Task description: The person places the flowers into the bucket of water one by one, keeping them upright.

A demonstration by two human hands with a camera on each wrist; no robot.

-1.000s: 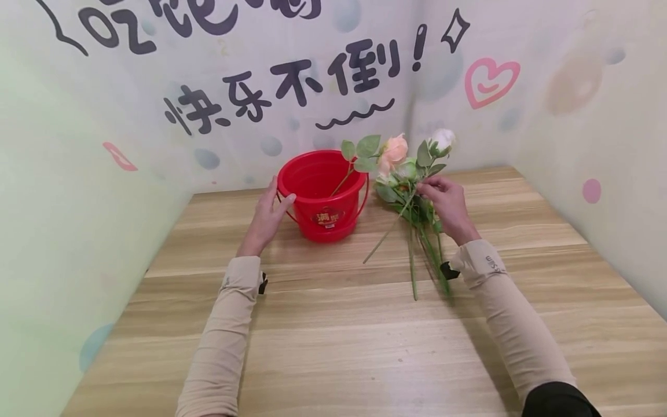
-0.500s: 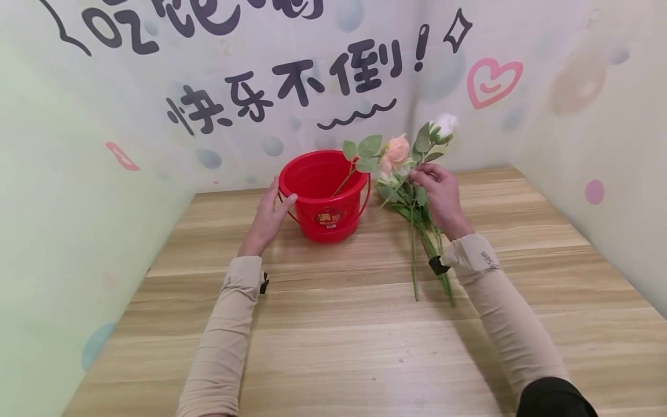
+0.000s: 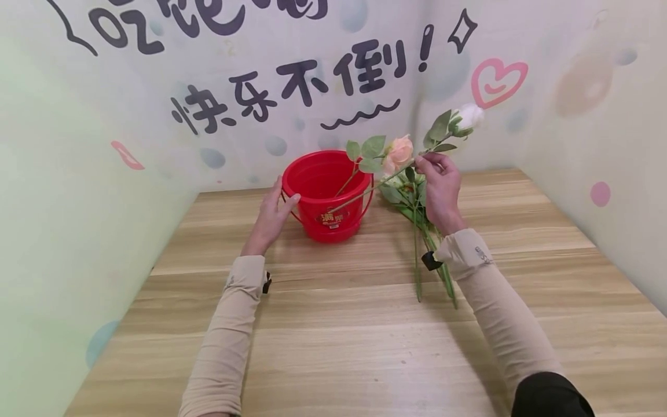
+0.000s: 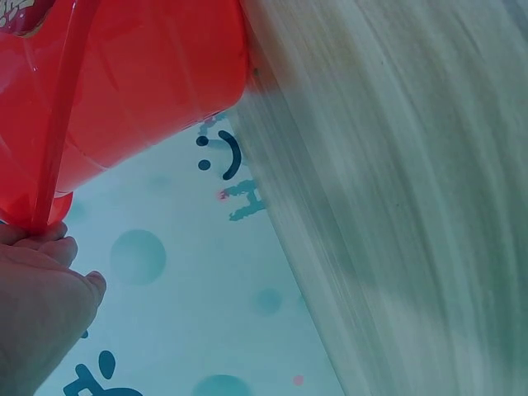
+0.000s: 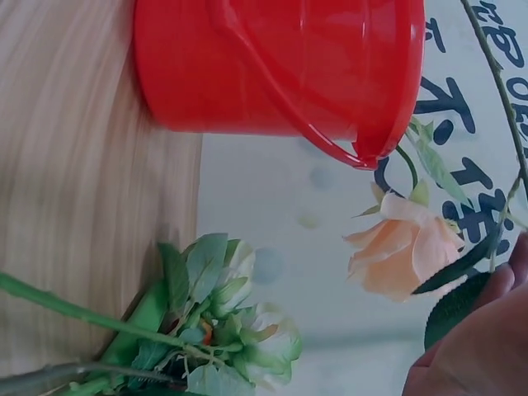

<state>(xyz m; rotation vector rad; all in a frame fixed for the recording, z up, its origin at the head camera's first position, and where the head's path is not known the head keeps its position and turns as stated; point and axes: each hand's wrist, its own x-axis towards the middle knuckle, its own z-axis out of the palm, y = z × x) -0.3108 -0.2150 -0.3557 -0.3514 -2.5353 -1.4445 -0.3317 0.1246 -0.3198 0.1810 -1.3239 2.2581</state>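
Observation:
A red bucket [image 3: 328, 217] stands upright near the back of the table, and my left hand [image 3: 268, 223] holds its left side at the rim. In the left wrist view, the fingers [image 4: 54, 247] lie at the rim beside the handle's end. A peach rose [image 3: 399, 153] stands in the bucket, leaning right over the rim. My right hand [image 3: 443, 188] pinches the stem of a white rose [image 3: 469, 117], its bloom up to the right. The rose's stem slants down left, its lower end overlapping the bucket's front in the head view.
Several pale green-white roses [image 5: 264, 342] lie on the table right of the bucket, under my right hand. Their green stems [image 3: 418, 260] point towards the front. Behind the wooden table [image 3: 323, 347] stands a printed wall [image 3: 250, 145], with side walls left and right.
The white rose has been lifted and its stem swung left, from over the table to in front of the bucket. The left hand keeps its place at the bucket.

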